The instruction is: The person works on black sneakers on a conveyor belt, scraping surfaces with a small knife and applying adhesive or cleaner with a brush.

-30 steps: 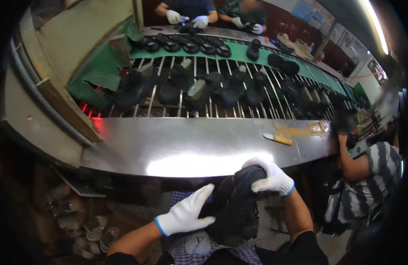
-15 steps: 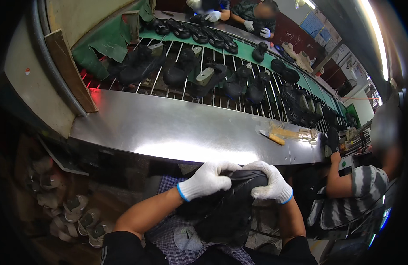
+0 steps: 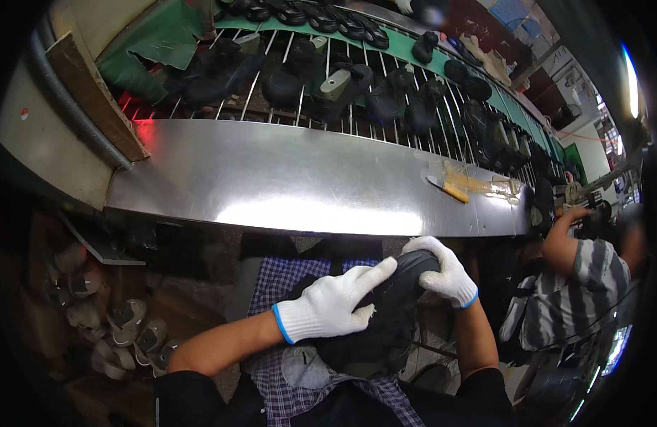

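Observation:
Over my lap, below the steel counter's front edge, is a black shoe (image 3: 407,285). Its rounded end points up and away from me, and its lower part blends into dark material on my lap. My right hand (image 3: 442,272), in a white knit glove with a blue cuff, grips that end with the thumb on the near face. Laid across the shoe's left side is my left hand (image 3: 332,302), gloved the same way. Its index finger stretches toward the tip and the thumb stands apart; the other fingers are partly hidden.
Beyond the steel counter (image 3: 271,178), several black shoes (image 3: 385,96) lie on a rack of metal rods. A yellow-handled knife (image 3: 453,191) rests on the counter's right part. A co-worker in a striped shirt (image 3: 577,299) is at right. Several beige shoes (image 3: 125,320) stand low at left.
My left hand has left the shoe's top edge and now lies along its side, index finger stretched. The shoe's end has tipped up. The view has shifted, with the counter higher in the picture.

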The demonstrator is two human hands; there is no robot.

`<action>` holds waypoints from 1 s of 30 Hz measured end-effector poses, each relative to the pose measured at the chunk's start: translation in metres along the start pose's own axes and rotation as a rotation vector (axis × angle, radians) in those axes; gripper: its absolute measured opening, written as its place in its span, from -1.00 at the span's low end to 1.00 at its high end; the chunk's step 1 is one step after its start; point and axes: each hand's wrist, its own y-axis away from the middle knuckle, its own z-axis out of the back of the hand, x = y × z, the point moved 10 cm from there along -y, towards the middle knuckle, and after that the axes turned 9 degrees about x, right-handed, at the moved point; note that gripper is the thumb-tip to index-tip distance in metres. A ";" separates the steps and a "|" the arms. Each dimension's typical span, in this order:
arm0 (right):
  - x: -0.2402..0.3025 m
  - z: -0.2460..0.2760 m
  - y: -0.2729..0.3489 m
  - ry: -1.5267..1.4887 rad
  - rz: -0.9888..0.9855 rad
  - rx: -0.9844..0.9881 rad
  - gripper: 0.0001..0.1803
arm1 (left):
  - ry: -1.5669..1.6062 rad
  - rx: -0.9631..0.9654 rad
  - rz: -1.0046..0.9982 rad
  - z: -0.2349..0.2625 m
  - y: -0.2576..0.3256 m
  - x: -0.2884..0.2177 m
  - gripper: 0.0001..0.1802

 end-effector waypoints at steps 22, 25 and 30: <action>-0.004 -0.015 -0.017 -0.438 0.342 -0.328 -0.07 | -0.375 0.153 0.159 0.026 -0.034 0.006 -0.43; 0.024 -0.018 -0.026 -0.190 0.310 -0.357 -0.13 | -0.455 -0.001 -0.070 0.057 -0.064 -0.029 -0.63; 0.029 -0.022 0.006 -0.130 0.394 -0.402 0.40 | 0.068 0.084 -0.028 0.075 -0.084 -0.024 -0.65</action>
